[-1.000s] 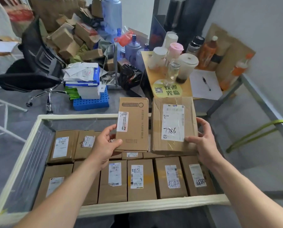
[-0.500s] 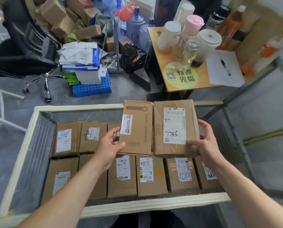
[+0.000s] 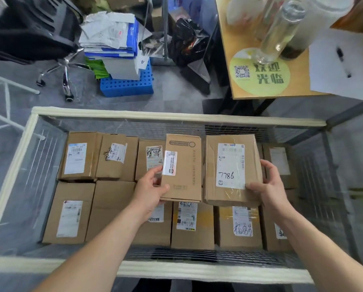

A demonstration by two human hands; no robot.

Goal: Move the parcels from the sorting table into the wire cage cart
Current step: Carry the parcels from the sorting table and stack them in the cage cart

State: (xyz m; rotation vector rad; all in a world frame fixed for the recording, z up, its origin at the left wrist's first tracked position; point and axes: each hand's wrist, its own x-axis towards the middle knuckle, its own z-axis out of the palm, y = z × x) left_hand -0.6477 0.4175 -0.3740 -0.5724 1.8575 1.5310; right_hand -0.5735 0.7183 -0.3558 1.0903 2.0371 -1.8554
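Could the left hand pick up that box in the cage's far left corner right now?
Probably not yet: the left hand grips a slim parcel. Nothing lies over the corner box, though.

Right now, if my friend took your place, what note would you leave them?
Left hand: grips the slim box by its near left corner.
Right hand: grips the 7786 box by its right edge.
Both boxes are held side by side over the cart.
Done: two rows of packed boxes cover the cart's floor.
Left: set these two down on top and let go. I can't see whether more parcels are waiting.
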